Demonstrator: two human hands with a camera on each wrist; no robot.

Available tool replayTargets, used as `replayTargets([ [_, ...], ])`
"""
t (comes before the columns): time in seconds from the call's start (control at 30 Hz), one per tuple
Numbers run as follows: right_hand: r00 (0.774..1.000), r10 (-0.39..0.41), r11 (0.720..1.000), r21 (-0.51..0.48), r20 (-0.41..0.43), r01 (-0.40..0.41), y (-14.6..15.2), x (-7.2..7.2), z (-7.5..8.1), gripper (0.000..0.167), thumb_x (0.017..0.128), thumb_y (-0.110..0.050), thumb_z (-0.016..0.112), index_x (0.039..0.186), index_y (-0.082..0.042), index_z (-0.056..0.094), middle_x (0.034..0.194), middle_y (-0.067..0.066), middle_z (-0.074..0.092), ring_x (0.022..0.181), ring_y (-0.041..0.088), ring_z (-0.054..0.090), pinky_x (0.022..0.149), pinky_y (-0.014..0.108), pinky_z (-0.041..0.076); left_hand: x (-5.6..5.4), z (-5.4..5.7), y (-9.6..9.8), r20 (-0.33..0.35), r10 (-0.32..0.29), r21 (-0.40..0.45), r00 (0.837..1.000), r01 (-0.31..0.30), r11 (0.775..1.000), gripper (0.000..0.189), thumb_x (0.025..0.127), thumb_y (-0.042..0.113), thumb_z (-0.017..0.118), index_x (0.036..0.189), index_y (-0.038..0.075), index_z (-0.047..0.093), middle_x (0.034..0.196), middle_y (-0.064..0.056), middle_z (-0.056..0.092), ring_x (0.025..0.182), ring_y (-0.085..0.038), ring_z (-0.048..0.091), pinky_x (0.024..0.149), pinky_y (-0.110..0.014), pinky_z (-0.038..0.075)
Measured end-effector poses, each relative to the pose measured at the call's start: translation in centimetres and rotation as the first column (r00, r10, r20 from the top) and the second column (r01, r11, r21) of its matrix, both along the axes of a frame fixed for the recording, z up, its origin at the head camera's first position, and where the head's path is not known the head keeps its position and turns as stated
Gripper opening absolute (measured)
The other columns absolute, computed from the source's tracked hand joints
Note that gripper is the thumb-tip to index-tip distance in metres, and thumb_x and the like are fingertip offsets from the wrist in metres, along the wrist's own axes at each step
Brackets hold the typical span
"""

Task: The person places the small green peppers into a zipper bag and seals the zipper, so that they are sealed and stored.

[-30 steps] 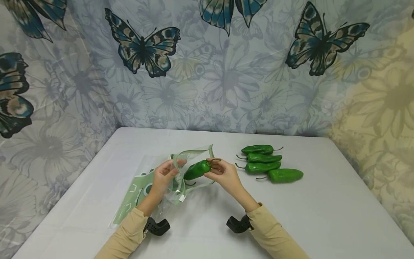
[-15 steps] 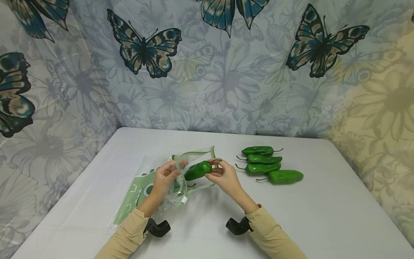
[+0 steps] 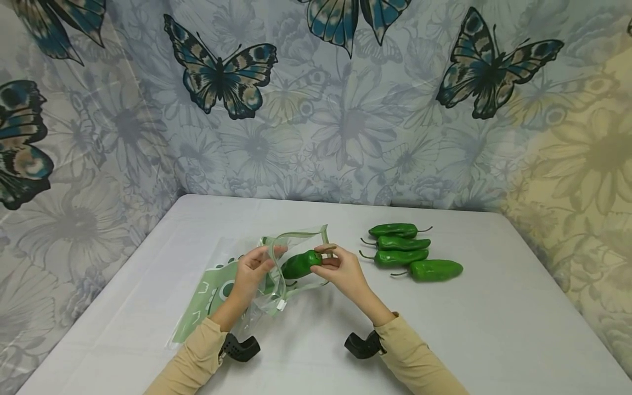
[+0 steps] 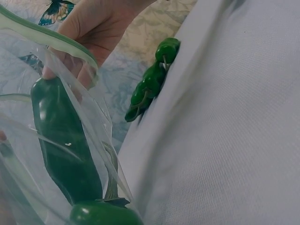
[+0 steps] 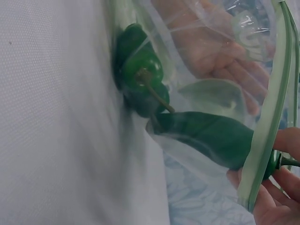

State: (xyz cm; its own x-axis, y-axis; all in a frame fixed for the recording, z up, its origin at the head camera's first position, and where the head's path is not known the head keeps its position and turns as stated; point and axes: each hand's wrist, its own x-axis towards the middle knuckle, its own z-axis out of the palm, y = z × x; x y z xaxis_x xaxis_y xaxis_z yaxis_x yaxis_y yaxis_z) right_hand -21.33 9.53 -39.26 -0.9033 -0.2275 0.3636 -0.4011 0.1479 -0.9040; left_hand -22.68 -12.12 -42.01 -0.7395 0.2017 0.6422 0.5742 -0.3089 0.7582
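A clear zip bag (image 3: 296, 234) with green trim lies on its side, mouth facing right. My left hand (image 3: 250, 273) pinches the bag by its edge near the opening. My right hand (image 3: 343, 269) holds a green chili pepper (image 3: 298, 265) by its stem end. In the right wrist view, most of that pepper (image 5: 206, 133) is inside the bag, with the stem end and fingers at the green zip strip (image 5: 269, 108). Other peppers (image 5: 140, 68) rest deeper in the bag, partly blurred by the plastic. The left wrist view shows another stem (image 4: 111, 178) below the held pepper.
Several green chili peppers (image 3: 402, 257) lie in a loose column on the right of the white table (image 3: 444, 329). A flat green printed part (image 3: 204, 302) of a bag lies beneath and left of my left forearm. A patterned cloth wall (image 3: 345, 137) rises behind the table.
My right hand has moved the pepper slightly down and left, a little further into the bag. My left hand keeps nearly the same place. The peppers on the table have not moved.
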Motion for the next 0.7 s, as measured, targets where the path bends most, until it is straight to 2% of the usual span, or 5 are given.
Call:
replayTargets([
  [0.13, 1.0, 0.023, 0.999, -0.023, 0.001, -0.023, -0.1, 0.0, -0.1, 0.035, 0.074, 0.011, 0.067, 0.107, 0.007, 0.056, 0.107, 0.018, 0.056, 0.093, 0.03, 0.058, 0.076, 0.029, 0.048, 0.1, 0.0, 0.0, 0.006, -0.005, 0.005, 1.0, 0.005, 1.0, 0.03, 0.086, 0.025, 0.061, 0.11, 0.006, 0.062, 0.108, -0.004, 0.062, 0.108, -0.023, 0.051, 0.091, -0.034, 0.038],
  [0.4, 0.993, 0.089, 0.996, -0.036, 0.071, -0.087, -0.4, 0.2, 0.0, 0.037, 0.072, 0.015, 0.065, 0.107, 0.009, 0.053, 0.109, 0.021, 0.05, 0.098, 0.033, 0.055, 0.079, 0.028, 0.047, 0.2, 0.0, 0.0, 0.02, 0.001, 0.003, 1.0, -0.001, 1.0, 0.031, 0.085, 0.026, 0.061, 0.109, 0.006, 0.063, 0.107, -0.004, 0.063, 0.105, -0.022, 0.053, 0.089, -0.034, 0.04],
  [0.63, 0.996, 0.078, 0.997, 0.011, 0.042, -0.078, -0.8, 1.5, 2.2, 0.043, 0.071, 0.015, 0.066, 0.111, 0.013, 0.049, 0.104, 0.025, 0.051, 0.094, 0.039, 0.055, 0.079, 0.033, 0.047, 0.2, 0.1, 0.0, 0.015, -0.004, 0.011, 1.0, 0.004, 1.0, 0.027, 0.086, 0.022, 0.061, 0.108, 0.006, 0.063, 0.106, -0.005, 0.063, 0.105, -0.022, 0.053, 0.09, -0.033, 0.04],
  [0.7, 0.996, 0.07, 0.997, 0.019, 0.055, -0.071, -0.8, 1.6, 2.4, 0.045, 0.07, 0.014, 0.067, 0.112, 0.012, 0.05, 0.104, 0.025, 0.051, 0.094, 0.038, 0.055, 0.079, 0.034, 0.047, 0.1, 0.2, 0.1, 0.024, -0.012, 0.015, 1.0, 0.011, 1.0, 0.025, 0.086, 0.021, 0.061, 0.107, 0.008, 0.064, 0.106, -0.004, 0.063, 0.105, -0.022, 0.053, 0.09, -0.034, 0.039],
])
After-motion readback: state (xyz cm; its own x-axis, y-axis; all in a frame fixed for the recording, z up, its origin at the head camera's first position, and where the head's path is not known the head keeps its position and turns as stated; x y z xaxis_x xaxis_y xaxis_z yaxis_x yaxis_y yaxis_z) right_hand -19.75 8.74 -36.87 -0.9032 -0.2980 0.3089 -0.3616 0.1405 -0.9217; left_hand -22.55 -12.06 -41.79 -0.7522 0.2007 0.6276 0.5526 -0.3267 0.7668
